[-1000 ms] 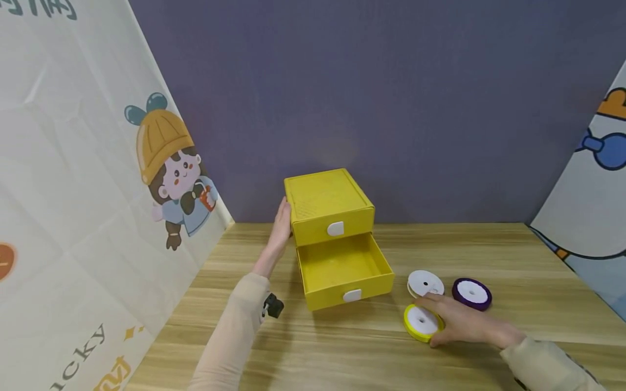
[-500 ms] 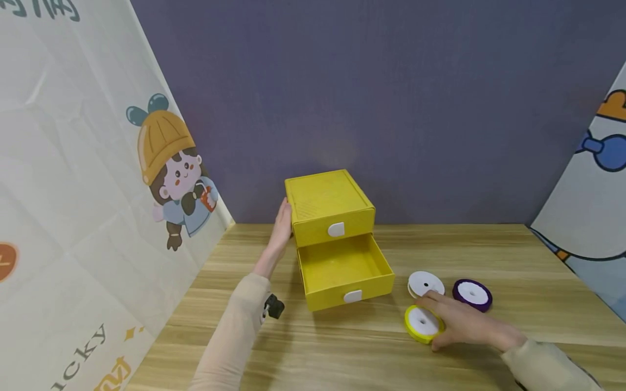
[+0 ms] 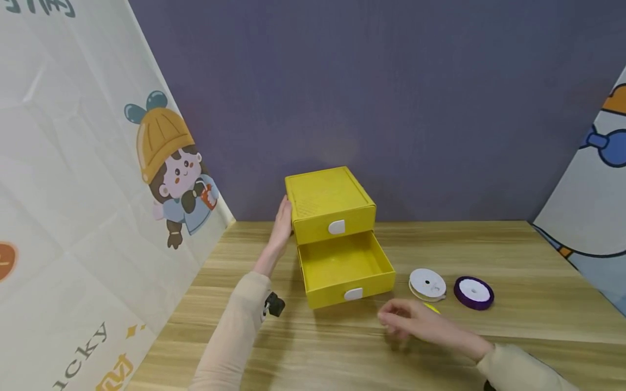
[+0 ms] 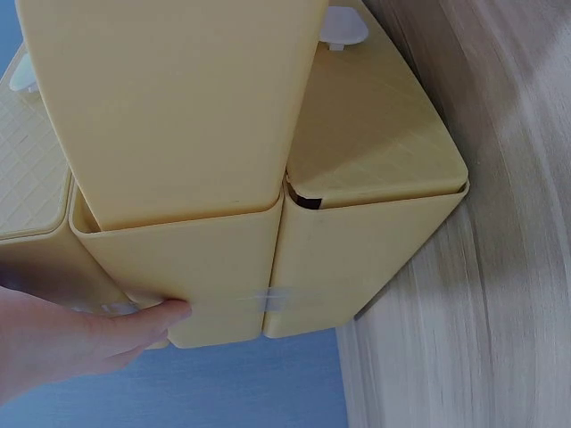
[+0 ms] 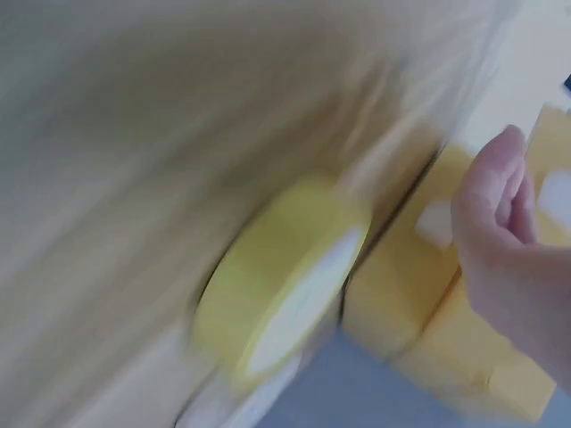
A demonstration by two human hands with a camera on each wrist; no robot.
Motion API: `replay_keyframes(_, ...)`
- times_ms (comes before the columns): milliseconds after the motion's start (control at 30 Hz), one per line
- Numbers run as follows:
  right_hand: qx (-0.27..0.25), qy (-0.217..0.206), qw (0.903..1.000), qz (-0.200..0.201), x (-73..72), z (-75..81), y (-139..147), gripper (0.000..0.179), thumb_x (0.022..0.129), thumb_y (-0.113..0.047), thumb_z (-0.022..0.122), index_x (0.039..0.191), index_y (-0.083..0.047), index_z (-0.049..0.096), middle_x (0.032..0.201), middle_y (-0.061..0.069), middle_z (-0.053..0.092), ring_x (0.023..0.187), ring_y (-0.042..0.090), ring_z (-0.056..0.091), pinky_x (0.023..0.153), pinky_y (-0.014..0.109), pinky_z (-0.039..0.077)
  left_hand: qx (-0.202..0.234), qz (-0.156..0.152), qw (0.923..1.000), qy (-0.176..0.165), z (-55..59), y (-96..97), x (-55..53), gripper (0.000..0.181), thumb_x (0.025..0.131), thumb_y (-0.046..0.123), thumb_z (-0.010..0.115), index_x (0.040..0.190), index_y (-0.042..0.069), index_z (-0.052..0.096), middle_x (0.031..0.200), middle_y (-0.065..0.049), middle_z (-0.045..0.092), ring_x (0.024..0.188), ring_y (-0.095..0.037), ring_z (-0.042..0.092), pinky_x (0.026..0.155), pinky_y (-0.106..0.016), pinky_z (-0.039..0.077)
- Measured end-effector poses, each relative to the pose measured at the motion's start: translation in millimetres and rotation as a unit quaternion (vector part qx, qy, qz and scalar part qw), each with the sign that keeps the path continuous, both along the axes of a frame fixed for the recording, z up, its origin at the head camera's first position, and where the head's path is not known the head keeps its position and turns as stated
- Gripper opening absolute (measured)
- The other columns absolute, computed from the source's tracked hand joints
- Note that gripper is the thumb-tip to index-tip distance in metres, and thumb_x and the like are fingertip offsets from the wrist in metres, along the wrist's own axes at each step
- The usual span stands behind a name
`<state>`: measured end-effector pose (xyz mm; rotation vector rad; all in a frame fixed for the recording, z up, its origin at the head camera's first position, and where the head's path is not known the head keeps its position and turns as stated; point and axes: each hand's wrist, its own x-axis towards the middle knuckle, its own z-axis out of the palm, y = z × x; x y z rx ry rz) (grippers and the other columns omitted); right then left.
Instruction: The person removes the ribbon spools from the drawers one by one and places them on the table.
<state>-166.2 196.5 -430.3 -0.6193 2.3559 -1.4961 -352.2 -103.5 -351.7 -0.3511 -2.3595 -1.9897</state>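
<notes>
Left hand (image 3: 281, 222): fingers extended, laid against the near side of the yellow box (image 3: 327, 195), no grasp; right hand (image 3: 423, 323): fingers loosely bent, nothing held, above the worktop (image 3: 318, 353) in front of the box; yellow spool (image 5: 268, 267) on the worktop just beyond the right hand, mostly hidden by it in the head view, apart from the fingers, blurred in the right wrist view; white spool (image 3: 427, 283) and purple spool (image 3: 473, 293) farther beyond the same hand, both lying flat.

Materials: box smooth, rounded corners, three stacked tiers; middle drawer (image 4: 187, 107) pulled out between the hands; pale tabs (image 3: 336, 227) on the fronts, diamond relief on these; spools round, white-faced; worktop wood-grained.
</notes>
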Motion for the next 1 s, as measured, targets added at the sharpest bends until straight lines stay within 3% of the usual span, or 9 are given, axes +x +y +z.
replay_keyframes(100,-0.059,-0.127,0.9899,-0.02,0.3,1.7,-20,0.053,0.104,-0.036,0.049,0.123,0.011,0.058,0.114,0.021,0.067,0.089,0.015,0.067,0.074,0.029,0.061,0.001,0.0,1.0,-0.001,0.7,-0.1,0.4,0.061,0.109,0.043,0.018,0.161,0.016,0.002,0.17,-0.005,0.002,0.157,-0.026,0.002,0.129,-0.047,0.005)
replay_keyframes(233,-0.106,-0.198,0.9737,-0.039,0.0,3.4,-36,0.064,0.104,-0.046,0.045,0.128,0.013,0.054,0.124,0.023,0.063,0.093,0.015,0.067,0.081,0.028,0.059,-0.001,-0.003,1.0,-0.001,0.9,0.6,0.7,0.061,0.109,0.044,0.018,0.161,0.016,0.001,0.17,-0.005,0.001,0.157,-0.026,0.002,0.129,-0.048,0.006)
replay_keyframes(433,-0.132,-0.235,0.9599,-0.076,-6.6,8.8,-48,0.072,0.101,-0.057,0.043,0.128,0.009,0.056,0.115,0.012,0.069,0.086,0.009,0.066,0.078,0.024,0.057,-0.006,-0.014,0.9998,-0.01,5.4,1.8,4.3,0.061,0.109,0.042,0.017,0.161,0.015,-0.001,0.169,-0.006,-0.001,0.157,-0.027,-0.001,0.129,-0.049,0.004)
replay_keyframes(633,-0.131,-0.228,0.9598,-0.097,-11.2,16.4,-55,0.073,0.099,-0.06,0.045,0.127,0.006,0.058,0.111,0.008,0.069,0.085,0.009,0.063,0.077,0.024,0.056,-0.004,-0.006,1.0,-0.003,0.7,1.7,-0.5,0.062,0.108,0.046,0.017,0.161,0.018,0.0,0.17,-0.003,0.0,0.157,-0.025,0.001,0.129,-0.047,0.004)
replay_keyframes(1000,-0.154,-0.238,0.954,-0.096,-20.0,12.4,-57,0.069,0.1,-0.055,0.048,0.131,0.006,0.057,0.104,0.003,0.071,0.079,0.004,0.063,0.07,0.017,0.055,0.001,-0.002,1.0,0.001,1.1,1.1,2.3,0.061,0.109,0.043,0.019,0.161,0.015,0.002,0.169,-0.006,0.003,0.157,-0.026,0.003,0.129,-0.048,0.007)
